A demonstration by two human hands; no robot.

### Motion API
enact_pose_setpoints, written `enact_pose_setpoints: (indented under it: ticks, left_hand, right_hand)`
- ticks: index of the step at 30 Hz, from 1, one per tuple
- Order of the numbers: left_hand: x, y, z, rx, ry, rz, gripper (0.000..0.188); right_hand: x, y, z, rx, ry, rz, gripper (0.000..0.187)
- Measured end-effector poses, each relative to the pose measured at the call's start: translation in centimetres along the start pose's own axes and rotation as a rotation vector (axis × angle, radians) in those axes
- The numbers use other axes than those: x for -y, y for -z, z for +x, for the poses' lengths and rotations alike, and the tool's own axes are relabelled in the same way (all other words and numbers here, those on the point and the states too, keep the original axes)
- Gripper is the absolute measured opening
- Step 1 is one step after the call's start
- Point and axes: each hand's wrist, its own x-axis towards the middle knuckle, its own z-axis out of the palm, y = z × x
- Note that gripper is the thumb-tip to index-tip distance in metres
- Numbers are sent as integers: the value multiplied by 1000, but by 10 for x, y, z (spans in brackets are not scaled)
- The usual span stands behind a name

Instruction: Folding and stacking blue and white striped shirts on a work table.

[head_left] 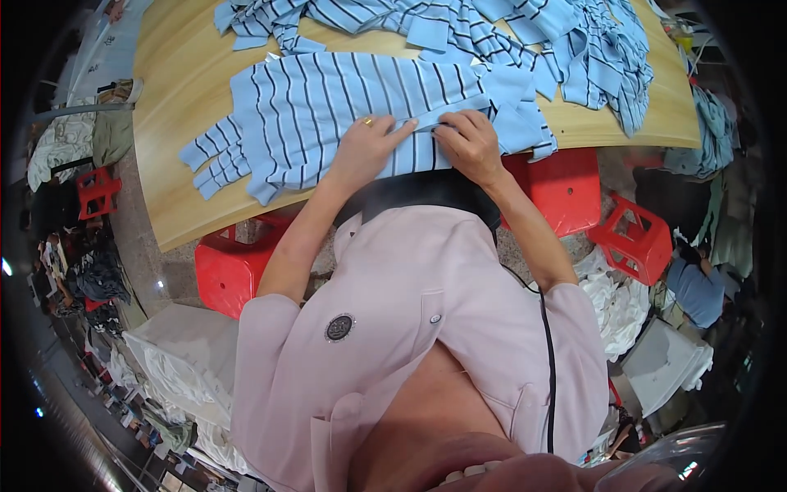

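A light blue knit shirt [303, 111] with dark and white stripes lies across the table before me, its sleeves [221, 156] pointing left. On its near side my left hand [365, 149] presses down, thumb stretched toward the right and fingers closed at a plain blue strip of the cloth; a ring shows on one finger. My right hand [471, 143] bends its fingers round the same strip, a little to the right, and pinches it. The fingertips of both hands are partly hidden by the cloth and the hands themselves.
More striped blue garments [574, 49] heap along the far side of the wooden table [172, 107]. Red plastic stools [566, 193] stand at the near edge, with another stool [635, 238] to the right. White cloth [615, 307] is piled on the floor behind. A black cable [548, 353] hangs down my front.
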Motion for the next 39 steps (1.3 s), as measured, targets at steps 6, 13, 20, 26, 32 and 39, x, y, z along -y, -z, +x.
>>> enact_pose_setpoints:
  ticks: [6, 13, 20, 26, 32, 39]
  left_hand:
    - [2, 0, 0, -59, -1, 56, 48]
    - [4, -1, 8, -69, -35, -8, 31]
    - [-5, -4, 16, -141, 13, -51, 21]
    - [-20, -17, 15, -261, 15, -56, 27]
    - [-26, -25, 17, -288, 127, -38, 30]
    - [-33, -16, 48, -273, 211, -80, 30]
  right_hand:
    - [-1, 3, -13, 79, -15, -74, 33]
    - [-5, -2, -7, 11, -219, 43, 37]
    - [-11, -1, -8, 73, -83, -59, 40]
    - [0, -4, -8, 158, -52, -2, 35]
    - [0, -9, -5, 150, -83, 14, 30]
    - [-4, -8, 3, 32, -81, 34, 23]
